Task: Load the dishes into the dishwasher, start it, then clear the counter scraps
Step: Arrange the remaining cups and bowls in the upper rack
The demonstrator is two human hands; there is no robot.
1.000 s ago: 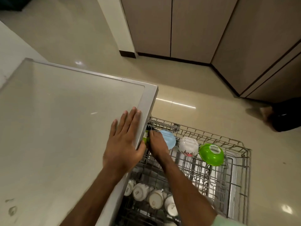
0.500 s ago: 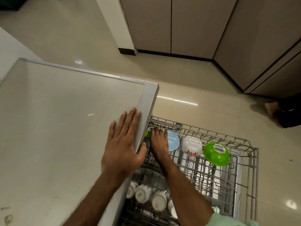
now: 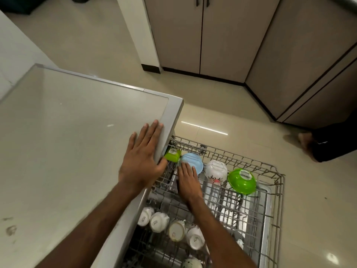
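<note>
The dishwasher's wire rack (image 3: 278, 182) is pulled out over the floor, under the counter edge. In its far row stand a small green container (image 3: 172, 154), a light blue bowl (image 3: 194, 161), a white flowered bowl (image 3: 216, 170) and a green bowl (image 3: 241, 180), all tilted. Several white cups (image 3: 159, 221) sit upside down in the near row. My left hand (image 3: 143, 161) lies flat on the counter (image 3: 67, 142) at its edge, thumb over the rim. My right hand (image 3: 188, 180) rests with straight fingers on the near side of the blue bowl.
Beige cupboards (image 3: 202, 35) line the far wall and the right side. A person's foot and dark trouser leg (image 3: 316, 144) stand on the tiled floor at the right. Dirty smudges (image 3: 10, 229) mark the counter at the near left.
My right hand has drawn back from the rack's far left corner, uncovering the green container, and now lies against the blue bowl. The left hand has stayed on the counter edge.
</note>
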